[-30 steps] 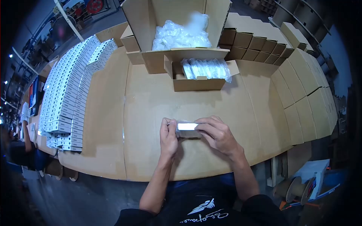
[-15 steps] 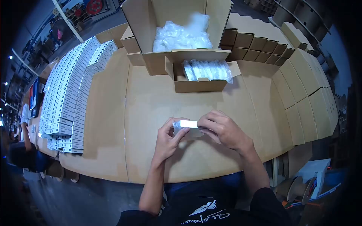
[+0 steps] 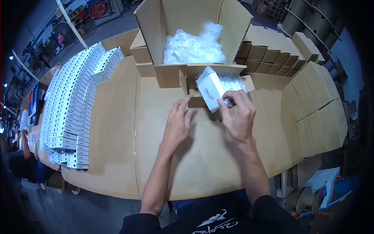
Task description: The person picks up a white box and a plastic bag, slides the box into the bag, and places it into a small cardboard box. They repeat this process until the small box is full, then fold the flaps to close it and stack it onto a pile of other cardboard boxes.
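Observation:
A white box in clear plastic wrap is tilted over the left part of a small open carton. My right hand pinches its lower right edge between thumb and fingers. To the left, my left hand is empty, its fingers apart and pointing toward the carton's front left corner. Inside the small carton, several wrapped packs stand in a row, partly hidden behind the held box and my right hand.
Behind the small carton stands a large open box holding crumpled clear plastic bags. Stacked white boxes fill the left side. Brown cartons line the right. At far left, a co-worker's arm shows.
My right hand has carried the wrapped white box forward to the small carton. My left hand has let go of it and moved forward slightly. The view has shifted a little.

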Tool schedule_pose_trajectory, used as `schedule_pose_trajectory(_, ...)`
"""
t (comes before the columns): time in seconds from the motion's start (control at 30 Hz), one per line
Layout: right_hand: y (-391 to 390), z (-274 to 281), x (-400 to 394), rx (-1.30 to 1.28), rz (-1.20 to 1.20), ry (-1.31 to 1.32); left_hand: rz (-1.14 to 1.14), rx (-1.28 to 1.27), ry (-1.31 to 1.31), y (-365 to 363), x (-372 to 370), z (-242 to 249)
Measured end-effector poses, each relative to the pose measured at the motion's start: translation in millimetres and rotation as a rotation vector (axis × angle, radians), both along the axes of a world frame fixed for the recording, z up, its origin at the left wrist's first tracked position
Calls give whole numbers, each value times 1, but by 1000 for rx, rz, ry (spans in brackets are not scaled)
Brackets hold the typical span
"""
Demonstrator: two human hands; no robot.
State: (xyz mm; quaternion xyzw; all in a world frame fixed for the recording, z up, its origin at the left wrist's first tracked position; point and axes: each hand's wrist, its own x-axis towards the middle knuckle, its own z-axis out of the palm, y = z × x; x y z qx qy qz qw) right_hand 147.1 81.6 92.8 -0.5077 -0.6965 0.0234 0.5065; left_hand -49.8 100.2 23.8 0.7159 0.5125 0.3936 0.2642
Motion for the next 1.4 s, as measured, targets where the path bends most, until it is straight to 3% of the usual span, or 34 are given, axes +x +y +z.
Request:
schedule_pose_trajectory(0.1, 23, -15, -23, 159, -83, 56, 27, 41, 171, 15, 3, -1)
schedule_pose_trajectory(0.3, 56, -52, -45, 229, -137, 26, 52, 80, 146, 21, 0, -10)
schedule_pose_trajectory(0.8, 77, -75, -50, -61, -208, -159, 178, 147, 656, 17, 10, -2)
schedule_pose_trajectory(1.23, 68, -67, -56, -299, -318, -434, 116, 78, 535, 16, 3, 0)
schedule_pose_trajectory(1.3, 57, -71, -60, -184, -319, -537, 71, 12, 427, 16, 1, 1)
schedule_pose_trajectory(1.4, 45, -80, -67, -358, -336, -572, 22, -37, 258, 15, -11, -1)
